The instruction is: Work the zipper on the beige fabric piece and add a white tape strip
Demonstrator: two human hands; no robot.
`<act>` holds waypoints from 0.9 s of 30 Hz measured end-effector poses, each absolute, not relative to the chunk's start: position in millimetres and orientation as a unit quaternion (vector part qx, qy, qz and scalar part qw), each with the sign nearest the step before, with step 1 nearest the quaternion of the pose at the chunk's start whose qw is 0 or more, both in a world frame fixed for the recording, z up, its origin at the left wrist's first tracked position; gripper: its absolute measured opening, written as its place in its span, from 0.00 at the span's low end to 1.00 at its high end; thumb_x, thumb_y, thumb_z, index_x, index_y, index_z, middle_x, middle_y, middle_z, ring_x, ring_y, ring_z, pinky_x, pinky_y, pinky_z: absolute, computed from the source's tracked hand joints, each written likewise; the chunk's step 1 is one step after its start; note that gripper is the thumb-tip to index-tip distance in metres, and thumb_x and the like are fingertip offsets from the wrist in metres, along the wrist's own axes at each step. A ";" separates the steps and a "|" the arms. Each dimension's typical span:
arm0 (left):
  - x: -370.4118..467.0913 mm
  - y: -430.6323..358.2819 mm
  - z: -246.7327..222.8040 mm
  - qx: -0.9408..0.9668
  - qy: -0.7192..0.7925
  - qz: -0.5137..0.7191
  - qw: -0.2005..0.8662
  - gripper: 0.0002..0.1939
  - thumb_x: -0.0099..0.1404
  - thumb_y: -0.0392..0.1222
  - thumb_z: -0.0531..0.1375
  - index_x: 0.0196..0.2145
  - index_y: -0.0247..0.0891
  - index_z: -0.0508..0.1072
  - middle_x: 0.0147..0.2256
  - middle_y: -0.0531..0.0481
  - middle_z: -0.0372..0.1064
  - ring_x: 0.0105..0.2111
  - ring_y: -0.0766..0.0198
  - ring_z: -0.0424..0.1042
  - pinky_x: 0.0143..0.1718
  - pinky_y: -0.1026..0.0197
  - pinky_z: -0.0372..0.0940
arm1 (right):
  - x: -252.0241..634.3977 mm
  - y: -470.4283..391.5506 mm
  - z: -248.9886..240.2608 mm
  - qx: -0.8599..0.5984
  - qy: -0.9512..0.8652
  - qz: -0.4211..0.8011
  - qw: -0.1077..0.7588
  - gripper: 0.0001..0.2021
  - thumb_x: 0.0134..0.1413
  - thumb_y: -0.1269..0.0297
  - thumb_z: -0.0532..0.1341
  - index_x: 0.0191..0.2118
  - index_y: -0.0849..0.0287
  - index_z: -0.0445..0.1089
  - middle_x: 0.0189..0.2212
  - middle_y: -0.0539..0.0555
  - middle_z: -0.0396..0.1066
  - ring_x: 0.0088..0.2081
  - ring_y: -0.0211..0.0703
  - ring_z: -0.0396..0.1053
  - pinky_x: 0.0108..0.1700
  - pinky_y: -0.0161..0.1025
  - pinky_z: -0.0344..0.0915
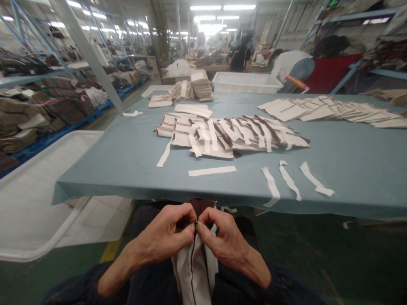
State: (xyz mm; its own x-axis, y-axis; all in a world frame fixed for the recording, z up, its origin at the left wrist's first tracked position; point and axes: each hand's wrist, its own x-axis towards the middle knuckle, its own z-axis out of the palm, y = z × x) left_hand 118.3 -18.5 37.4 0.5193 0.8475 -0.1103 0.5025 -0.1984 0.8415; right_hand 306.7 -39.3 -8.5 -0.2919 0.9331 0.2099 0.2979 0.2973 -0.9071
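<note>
Over my lap, my left hand and my right hand meet thumb to thumb, each pinching the top edge of a cream fabric piece with dark seam lines. The piece hangs down between my forearms. A maroon part shows just behind the fingertips, below the table's edge. What exactly lies between the fingertips is too small to make out.
A table with a blue-green cloth holds overlapping cream pieces, white strips, another fanned row and stacks. White bins stand at left and behind. People are in the background.
</note>
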 end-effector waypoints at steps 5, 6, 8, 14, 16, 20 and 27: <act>120.1 -28.5 28.7 0.742 0.474 0.245 0.406 0.05 0.58 0.36 0.53 0.24 0.39 0.62 0.23 0.57 0.61 0.25 0.66 0.60 0.27 0.64 0.54 | 298.9 -35.0 -15.5 -0.487 -0.656 0.475 0.327 0.06 0.54 0.67 0.59 0.28 0.58 0.65 0.23 0.46 0.66 0.26 0.36 0.61 0.31 0.34 0.55; 119.1 -30.3 27.6 0.743 0.474 0.248 0.402 0.06 0.59 0.36 0.53 0.24 0.39 0.63 0.23 0.57 0.61 0.25 0.66 0.61 0.27 0.64 0.54 | 297.6 -34.2 -16.2 -0.491 -0.653 0.483 0.315 0.05 0.54 0.68 0.59 0.27 0.58 0.64 0.24 0.46 0.65 0.27 0.36 0.61 0.31 0.34 0.55; 116.2 -33.4 26.7 0.745 0.473 0.249 0.399 0.07 0.61 0.36 0.53 0.24 0.39 0.63 0.23 0.57 0.62 0.25 0.66 0.61 0.27 0.64 0.54 | 296.0 -33.1 -15.6 -0.492 -0.654 0.491 0.299 0.05 0.54 0.68 0.59 0.28 0.58 0.65 0.24 0.46 0.65 0.27 0.36 0.61 0.30 0.34 0.54; 108.9 -37.4 29.9 0.745 0.471 0.256 0.396 0.07 0.63 0.35 0.55 0.27 0.38 0.68 0.24 0.58 0.62 0.24 0.68 0.61 0.26 0.66 0.55 | 299.0 -32.6 -2.8 -0.455 -0.694 0.486 0.273 0.06 0.53 0.70 0.59 0.26 0.59 0.66 0.21 0.45 0.62 0.25 0.35 0.58 0.28 0.34 0.49; 107.7 -38.2 29.8 0.740 0.474 0.261 0.401 0.06 0.62 0.34 0.56 0.27 0.38 0.69 0.23 0.58 0.62 0.24 0.68 0.60 0.25 0.66 0.54 | 299.8 -32.7 -0.7 -0.449 -0.700 0.481 0.278 0.06 0.51 0.71 0.58 0.25 0.59 0.65 0.20 0.44 0.59 0.25 0.34 0.56 0.27 0.34 0.48; 102.9 -40.5 25.9 0.763 0.450 0.263 0.382 0.07 0.64 0.31 0.56 0.30 0.38 0.71 0.26 0.57 0.66 0.25 0.68 0.63 0.27 0.68 0.56 | 300.2 -33.6 -0.8 -0.428 -0.695 0.499 0.292 0.06 0.52 0.70 0.58 0.25 0.59 0.65 0.21 0.44 0.60 0.25 0.34 0.55 0.27 0.33 0.48; 90.2 -39.6 16.5 0.903 0.279 0.293 0.143 0.12 0.67 0.24 0.53 0.36 0.39 0.69 0.25 0.55 0.65 0.23 0.67 0.62 0.26 0.63 0.54 | 295.5 -35.9 -10.9 -0.411 -0.656 0.562 0.290 0.05 0.50 0.70 0.57 0.29 0.60 0.70 0.23 0.46 0.63 0.27 0.36 0.57 0.28 0.33 0.51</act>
